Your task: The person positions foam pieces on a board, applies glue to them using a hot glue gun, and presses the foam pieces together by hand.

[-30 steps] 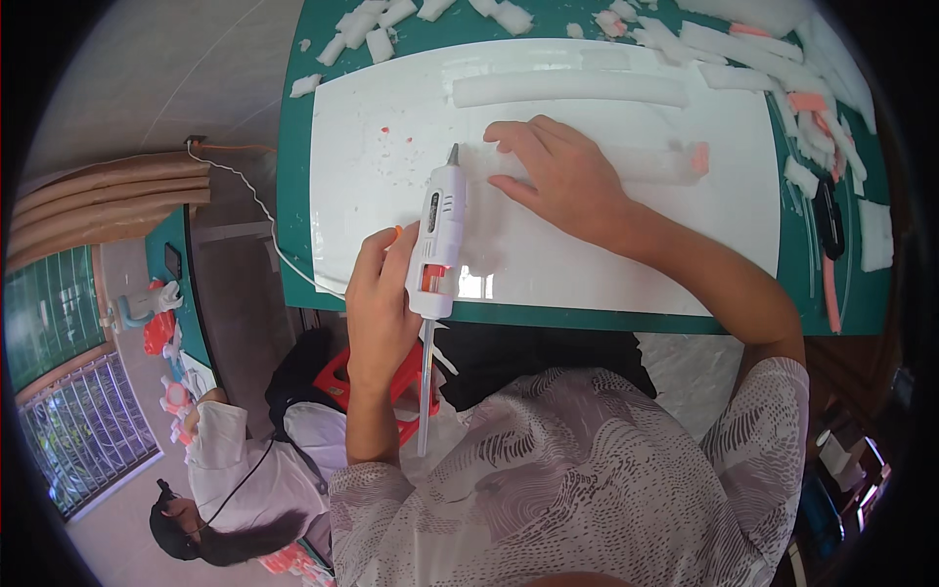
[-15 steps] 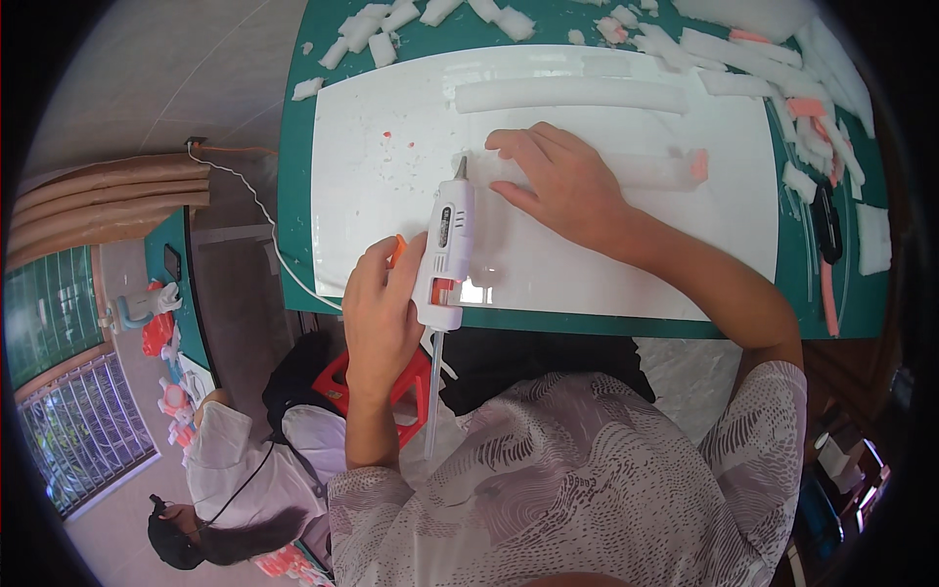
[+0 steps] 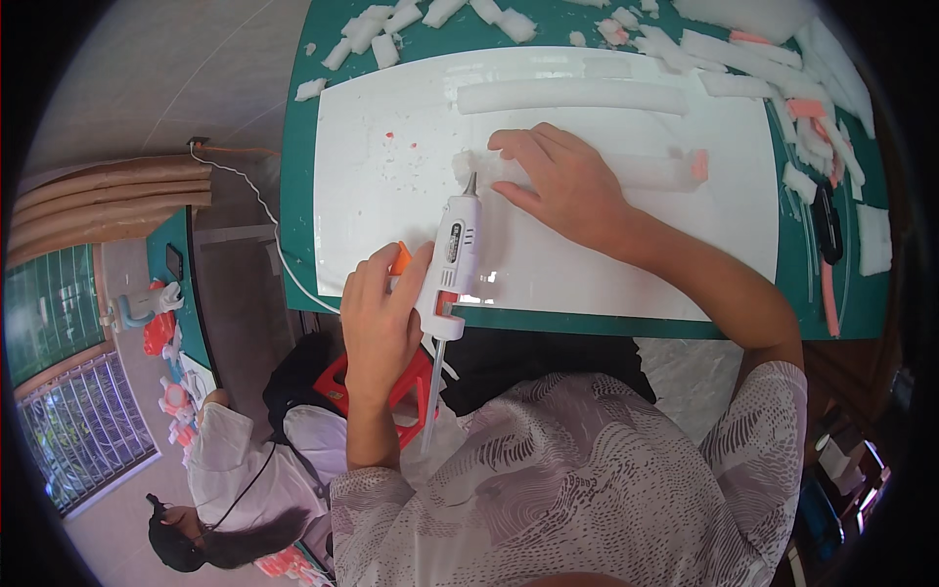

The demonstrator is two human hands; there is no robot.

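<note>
My left hand (image 3: 377,308) is closed round the grip of a white hot glue gun (image 3: 455,249) with an orange trigger. A clear glue stick (image 3: 435,391) sticks out of its rear. The metal nozzle is near the left end of a white foam strip (image 3: 646,173), which has a pink piece (image 3: 699,165) at its right end. My right hand (image 3: 562,186) lies over this strip with bent fingers, holding it against the white board (image 3: 391,215); the thumb rests apart from the index finger. The hand hides part of the strip.
A second white foam strip (image 3: 577,96) lies farther back on the board. Foam offcuts (image 3: 367,29) litter the green table (image 3: 298,215), and a black-handled cutter (image 3: 827,220) lies at right. A white cord (image 3: 264,210) runs off left. Another person (image 3: 245,460) sits at lower left.
The glue gun's nozzle has shifted slightly right and toward me, uncovering more of the strip's left end. My right hand has barely moved.
</note>
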